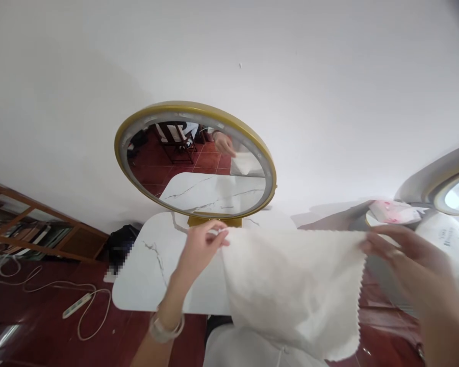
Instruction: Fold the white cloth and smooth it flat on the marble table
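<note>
Cloth (294,285) stretched between left hand (201,244) and right hand (398,255) — above table edge (137,300).

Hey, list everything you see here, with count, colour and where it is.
cloth: one, white, stretched between both hands
mirror: one, round, gold rim, standing on the table
table: one, white marble, below the mirror
power strip: one, white, on the red floor, left
shelf: one, brown wood, far left
bag: one, black, beside the table
packet: one, pink and white, right
wristband: one, pale, left wrist
left hand: pinches the cloth's top left corner
right hand: pinches the top right corner
</note>
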Motion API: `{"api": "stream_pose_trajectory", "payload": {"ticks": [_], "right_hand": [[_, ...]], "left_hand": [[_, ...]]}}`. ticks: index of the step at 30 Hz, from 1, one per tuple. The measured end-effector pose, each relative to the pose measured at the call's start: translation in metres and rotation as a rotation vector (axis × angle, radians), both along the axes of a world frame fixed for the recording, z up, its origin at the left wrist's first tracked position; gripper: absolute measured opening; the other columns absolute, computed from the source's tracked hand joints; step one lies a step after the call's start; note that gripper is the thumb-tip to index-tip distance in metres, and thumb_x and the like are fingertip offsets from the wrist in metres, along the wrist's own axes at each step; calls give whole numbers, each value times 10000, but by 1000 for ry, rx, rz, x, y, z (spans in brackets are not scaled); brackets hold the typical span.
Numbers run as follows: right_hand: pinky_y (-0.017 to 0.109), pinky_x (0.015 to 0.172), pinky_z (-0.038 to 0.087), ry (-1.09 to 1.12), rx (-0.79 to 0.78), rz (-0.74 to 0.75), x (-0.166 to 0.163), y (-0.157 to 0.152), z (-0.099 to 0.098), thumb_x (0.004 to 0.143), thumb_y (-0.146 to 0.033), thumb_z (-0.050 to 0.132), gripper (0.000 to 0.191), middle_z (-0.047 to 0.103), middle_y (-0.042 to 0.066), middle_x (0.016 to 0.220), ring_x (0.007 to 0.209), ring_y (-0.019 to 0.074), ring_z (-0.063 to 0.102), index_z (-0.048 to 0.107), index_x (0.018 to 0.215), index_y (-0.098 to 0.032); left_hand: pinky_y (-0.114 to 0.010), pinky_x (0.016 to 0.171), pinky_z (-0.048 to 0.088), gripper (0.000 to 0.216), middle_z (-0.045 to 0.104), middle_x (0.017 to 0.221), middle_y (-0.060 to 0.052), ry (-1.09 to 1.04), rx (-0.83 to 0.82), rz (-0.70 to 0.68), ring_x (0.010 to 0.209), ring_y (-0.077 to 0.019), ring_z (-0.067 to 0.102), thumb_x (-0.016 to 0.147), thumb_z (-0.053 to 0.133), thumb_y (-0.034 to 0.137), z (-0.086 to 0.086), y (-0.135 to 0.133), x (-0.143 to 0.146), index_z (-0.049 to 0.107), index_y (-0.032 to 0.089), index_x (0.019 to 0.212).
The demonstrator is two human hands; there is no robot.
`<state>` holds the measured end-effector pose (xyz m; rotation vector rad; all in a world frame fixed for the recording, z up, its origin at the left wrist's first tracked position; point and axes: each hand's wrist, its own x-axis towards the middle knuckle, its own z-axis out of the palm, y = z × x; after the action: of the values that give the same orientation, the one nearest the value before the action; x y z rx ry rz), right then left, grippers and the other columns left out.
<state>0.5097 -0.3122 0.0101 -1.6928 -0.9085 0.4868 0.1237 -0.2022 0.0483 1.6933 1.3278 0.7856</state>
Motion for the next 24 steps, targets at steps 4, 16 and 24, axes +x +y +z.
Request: {"api": "stream_pose_trajectory", "payload": {"ticks": [4, 16, 24], "right_hand": [[393, 797, 570, 189, -16, 58, -12, 69, -43, 626, -536, 775, 503, 698, 92, 898, 875, 268, 694, 623, 990, -223], [514, 1023, 410, -435, -119, 312, -73, 83, -242, 882, -616, 372, 571, 547, 154, 1294, 1233, 305, 497, 544, 1225, -193], [592, 1116, 141, -881, -436, 221, -93, 124, -274, 929, -445, 305, 560, 234, 138, 1544, 1436, 343, 123, 404, 1430, -214]], "left_hand": [[-348, 801, 555, 234, 689, 1023, -93, 57, 87, 32, 920, -236, 700, 866, 505, 316, -71, 45, 41, 633, 190, 1015], [-436, 1150, 299, 510, 289, 1539, -130, 668, 190, -202, 1431, -273, 232, 916, 400, 305, -238, 34, 92, 406, 167, 1408], [-568, 1150, 191, 799, 219, 1543, -223, 788, 271, 2, 1434, -382, 150, 859, 468, 544, -276, 78, 120, 264, 67, 1466]]}}
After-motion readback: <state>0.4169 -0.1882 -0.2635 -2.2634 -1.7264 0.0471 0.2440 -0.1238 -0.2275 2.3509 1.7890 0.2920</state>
